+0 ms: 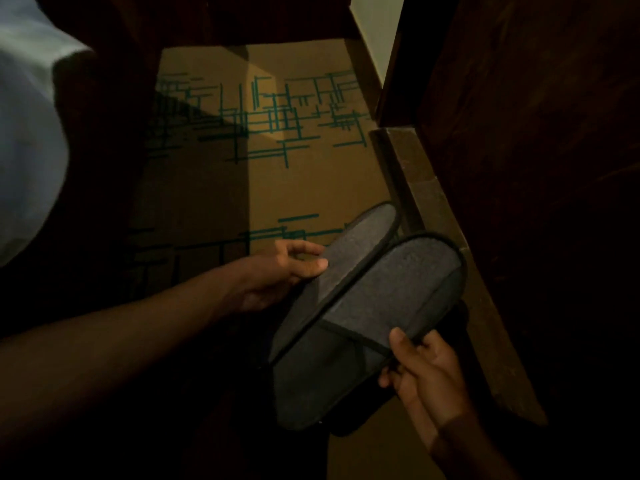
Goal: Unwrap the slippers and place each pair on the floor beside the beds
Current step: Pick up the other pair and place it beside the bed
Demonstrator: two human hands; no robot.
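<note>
Two grey slippers with dark edging hang side by side above the floor, low in the head view, with no wrapping visible on them. My left hand (277,271) grips the left slipper (346,258) at its left edge, thumb on top. My right hand (426,375) pinches the right slipper (391,306) near its strap, at the near end. The slippers overlap slightly. Their heels point away from me toward the wall.
The tan carpet (214,188) has a green line pattern and runs between a white-covered bed (24,140) at the left and dark wooden furniture (526,133) at the right. A brown skirting ledge (426,188) runs along the furniture. The room is dim.
</note>
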